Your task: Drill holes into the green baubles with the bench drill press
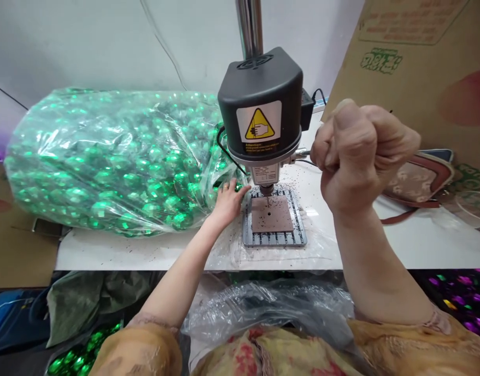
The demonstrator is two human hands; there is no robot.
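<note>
A small black bench drill (pixel 260 104) stands on a white table (pixel 114 250), its bit over a brown pad (pixel 271 214) on the ribbed metal base (pixel 274 238). My right hand (pixel 359 156) is raised to the drill's right, closed in a fist round its feed lever (pixel 302 153). My left hand (pixel 226 203) reaches to the left edge of the base, at the mouth of a big clear plastic bag of shiny green beads (pixel 106 156). Its fingers are curled toward the bag; whether they hold a bead is hidden.
A brown cardboard box (pixel 420 68) leans at the back right, with a patterned handbag (pixel 420 180) below it. Crumpled clear plastic (pixel 271 308) lies on my lap. More green beads (pixel 79 355) sit low left, purple ones (pixel 463 297) low right. Dark drill dust speckles the table.
</note>
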